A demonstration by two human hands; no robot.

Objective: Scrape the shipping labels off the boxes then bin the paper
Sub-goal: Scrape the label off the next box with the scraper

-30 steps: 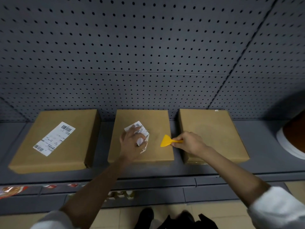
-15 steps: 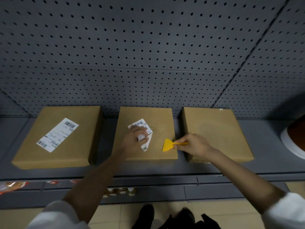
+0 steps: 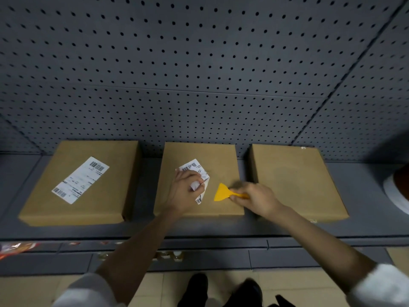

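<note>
Three flat brown boxes lie in a row on a grey shelf. The left box (image 3: pixel 106 196) carries a flat white shipping label (image 3: pixel 80 180). On the middle box (image 3: pixel 221 160) my left hand (image 3: pixel 184 190) pinches a crumpled, partly lifted label (image 3: pixel 199 173). My right hand (image 3: pixel 256 197) grips a yellow plastic scraper (image 3: pixel 222 192), blade pointing left, close to the label's right edge. The right box (image 3: pixel 292 180) shows no label, only a small white scrap at its far corner.
A perforated grey back panel (image 3: pixel 199 74) rises behind the shelf (image 3: pixel 199 228). A round white-rimmed container (image 3: pixel 398 193) sits at the far right edge. Lower shelf rails and tiled floor with my dark shoes are below.
The right hand has carried the scraper leftward, closer to the label. The left hand has kept hold of the crumpled label, which has bunched up more.
</note>
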